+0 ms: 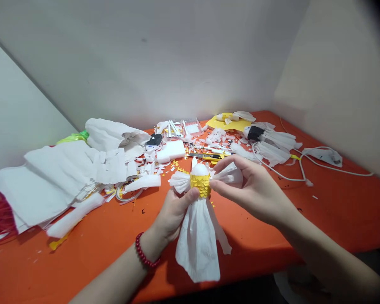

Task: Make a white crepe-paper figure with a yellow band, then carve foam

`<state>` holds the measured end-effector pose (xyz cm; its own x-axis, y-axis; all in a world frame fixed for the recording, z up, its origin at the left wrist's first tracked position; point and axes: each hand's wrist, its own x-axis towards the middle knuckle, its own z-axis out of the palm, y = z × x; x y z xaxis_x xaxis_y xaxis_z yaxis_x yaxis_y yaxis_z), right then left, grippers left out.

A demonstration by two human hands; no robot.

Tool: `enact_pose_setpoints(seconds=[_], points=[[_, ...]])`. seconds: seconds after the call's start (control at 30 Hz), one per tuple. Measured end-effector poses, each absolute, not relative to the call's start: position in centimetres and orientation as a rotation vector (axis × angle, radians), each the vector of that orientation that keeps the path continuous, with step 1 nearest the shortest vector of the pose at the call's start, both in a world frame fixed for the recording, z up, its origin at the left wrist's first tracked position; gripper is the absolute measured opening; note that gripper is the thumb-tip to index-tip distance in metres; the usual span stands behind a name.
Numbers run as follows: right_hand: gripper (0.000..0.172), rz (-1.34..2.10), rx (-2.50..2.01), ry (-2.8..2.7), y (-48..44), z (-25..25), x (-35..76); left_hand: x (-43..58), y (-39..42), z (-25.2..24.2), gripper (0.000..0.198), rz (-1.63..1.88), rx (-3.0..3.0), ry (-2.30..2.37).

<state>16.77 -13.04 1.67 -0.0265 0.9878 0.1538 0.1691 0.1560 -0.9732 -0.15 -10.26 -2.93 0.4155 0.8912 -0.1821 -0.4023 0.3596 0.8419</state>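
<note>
A paper goldfish [200,185] with a body of overlapping yellow scales, a white rounded end and white crepe-paper fins is held up over the front of the table. My left hand [176,211] is closed around its lower body, thumb on the yellow scales, and a string of red beads circles that wrist. A long white tail hangs down below. My right hand [240,181] pinches the right-hand white fin [229,175] close to the body between thumb and fingers. The left-hand fin [180,181] sticks out free above my left hand.
Large white paper sheets [63,173] cover the left of the orange table [259,253]. A yellow utility knife [209,157] lies behind the craft among scraps and a white foam block [171,152]. At right are a black-and-white paper craft [269,141] and a white cable [335,169].
</note>
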Motion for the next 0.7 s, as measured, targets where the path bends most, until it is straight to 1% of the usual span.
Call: enact_pose_setpoints(seconds=[0.13,0.27,0.37,0.47,0.7], points=[[0.032,1.033,-1.083,-1.347,-12.8,1.7,17.4,-0.3,-10.4,-2.8,0.038,0.901,0.765,0.669],[0.033,0.983,-0.94,-1.43,-12.5,1.2,18.0,-0.4,-10.3,-2.9,0.035,0.9,0.787,0.658],[0.038,0.894,-0.874,-1.512,-12.5,0.9,18.2,-0.4,-10.3,-2.9,0.038,0.927,0.808,0.681],[0.041,0.879,-0.836,-1.599,-12.6,0.8,18.3,-0.3,-10.3,-2.9,0.04,0.948,0.838,0.703],[0.037,0.863,-0.892,-1.679,-12.6,0.9,18.3,-0.2,-10.2,-3.0,0.033,0.932,0.874,0.684]])
